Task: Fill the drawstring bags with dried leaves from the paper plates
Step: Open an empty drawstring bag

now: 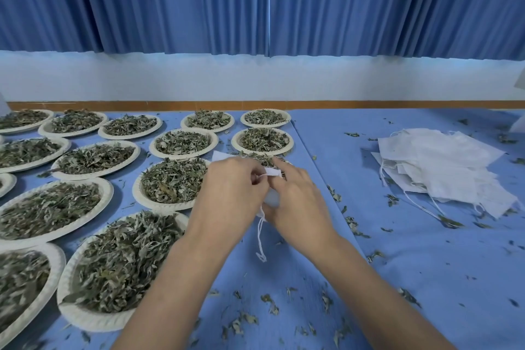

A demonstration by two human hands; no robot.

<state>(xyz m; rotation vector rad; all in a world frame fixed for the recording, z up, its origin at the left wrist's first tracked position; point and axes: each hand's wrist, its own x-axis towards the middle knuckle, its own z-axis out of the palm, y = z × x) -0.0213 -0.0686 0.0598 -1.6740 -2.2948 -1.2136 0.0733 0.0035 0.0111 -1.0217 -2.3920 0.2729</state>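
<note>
When everything is counted up, fifteen paper plates (93, 321) can be made out on the left half of the table, each one heaped with dried leaves (122, 261). A couple are cut off by the left edge, so more may be out of view. One drawstring bag (272, 198) is being held just right of the plates, in the middle of the scene, and a messy pile of empty bags (443, 167) is spread out far right. They overlap too much to be counted.

Two hands are seen, both busy with that one bag. The left hand (233, 193) is curled, and the top of the bag is pinched by its fingertips right where the cord comes out. The right hand (298, 202) is wrapped round the bag from the other side, fingers bent over it, so only slivers of white cloth are visible between the two. The loose white cord (259, 239) is left dangling below the hands, toward the near edge. How full the bag is can't be told.

One plate (262, 158) is mostly hidden behind the hands. The table is covered by a blue cloth (426, 250), and leaf crumbs (270, 304) are scattered over its near and right parts. At the far side a wooden strip (255, 105), a white wall (255, 79) and a pleated blue curtain (255, 3) are seen.
</note>
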